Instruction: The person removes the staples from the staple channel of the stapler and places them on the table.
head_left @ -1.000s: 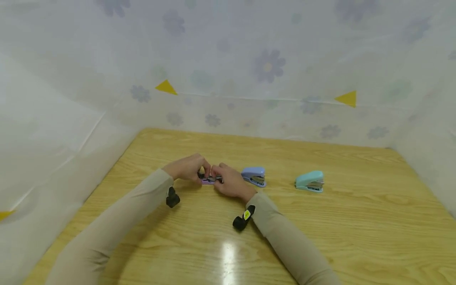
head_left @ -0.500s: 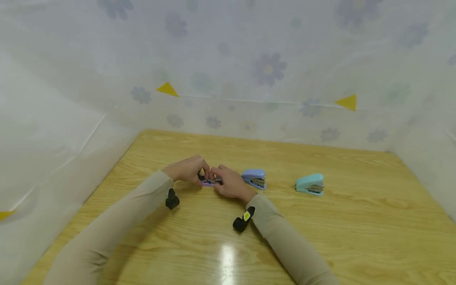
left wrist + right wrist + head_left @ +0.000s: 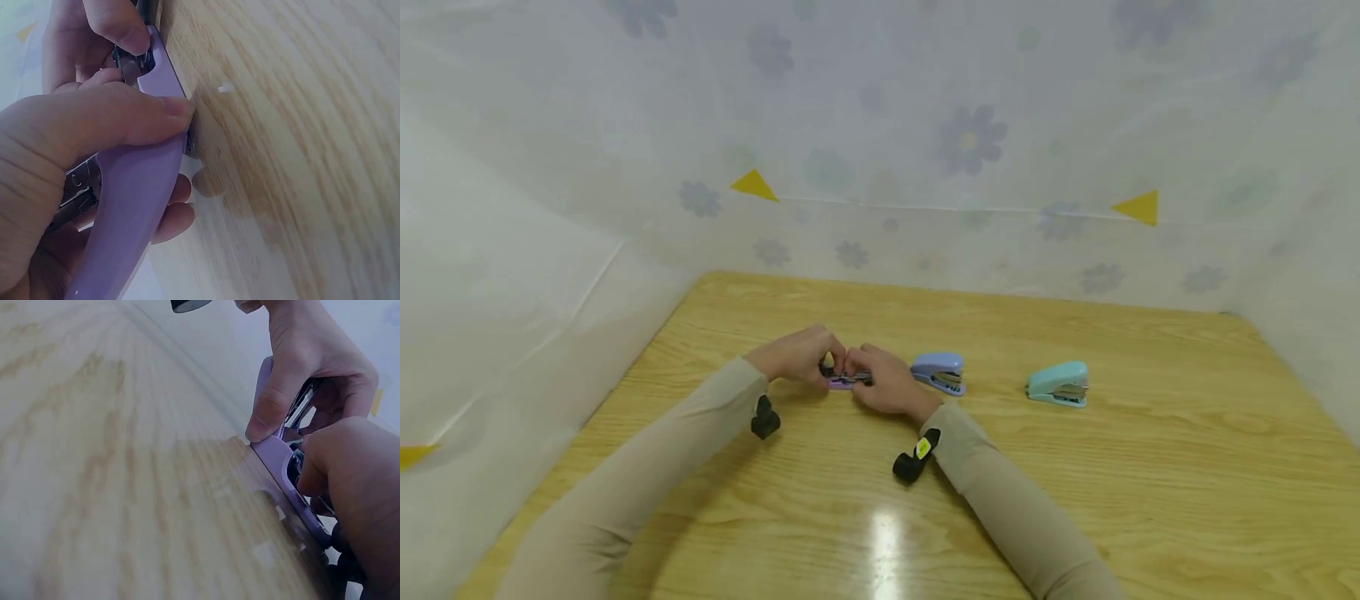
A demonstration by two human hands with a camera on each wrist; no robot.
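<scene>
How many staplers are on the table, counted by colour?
Purple stapler: 1, held by both hands
Blue stapler: 1
Teal stapler: 1
Total: 3 staplers

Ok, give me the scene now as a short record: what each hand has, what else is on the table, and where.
held item: purple stapler, low over the wooden table, between both hands
left hand: grips the purple stapler, thumb along its purple side
right hand: fingers curled on the stapler's other end, at the metal part
blue stapler: on the table, just right of the right hand, untouched
teal stapler: on the table, farther right, alone
backdrop: flowered sheet behind the table
</scene>
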